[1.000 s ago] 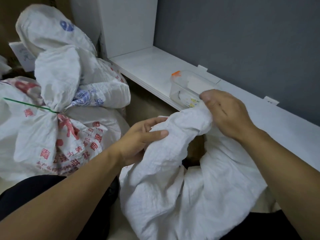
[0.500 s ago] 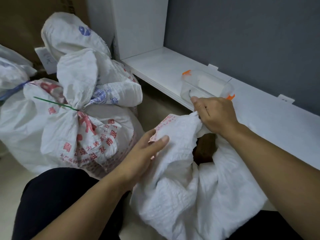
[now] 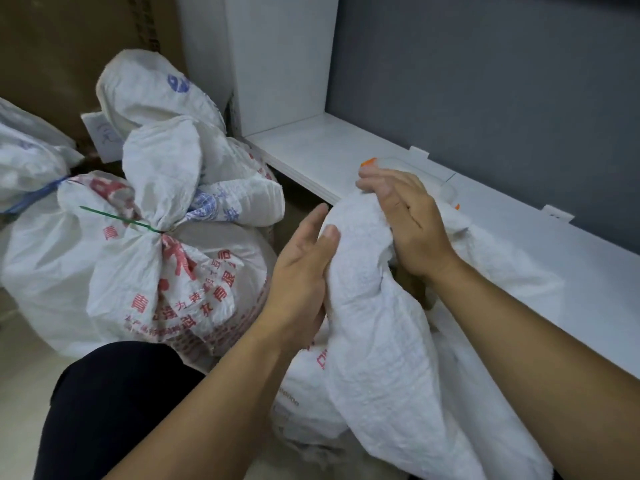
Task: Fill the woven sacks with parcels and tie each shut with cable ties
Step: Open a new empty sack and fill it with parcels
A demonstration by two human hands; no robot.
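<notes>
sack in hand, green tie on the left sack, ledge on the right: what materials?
Sack in hand: looks like woven plastic, matte white, with a fine grid weave and stiff creases.
Green tie: probably moulded plastic, a thin strip whose tail juts out straight.
Ledge: smooth white board with a soft sheen; laminate or paint, cannot tell.

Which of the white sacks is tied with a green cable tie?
The big sack with red print, left of the left hand. Its green cable tie cinches the neck; the far-left sack has a blue tie, the held sack none.

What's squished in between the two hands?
In the head view, the bunched neck of the white woven sack sits between the left hand and the right hand.
</notes>
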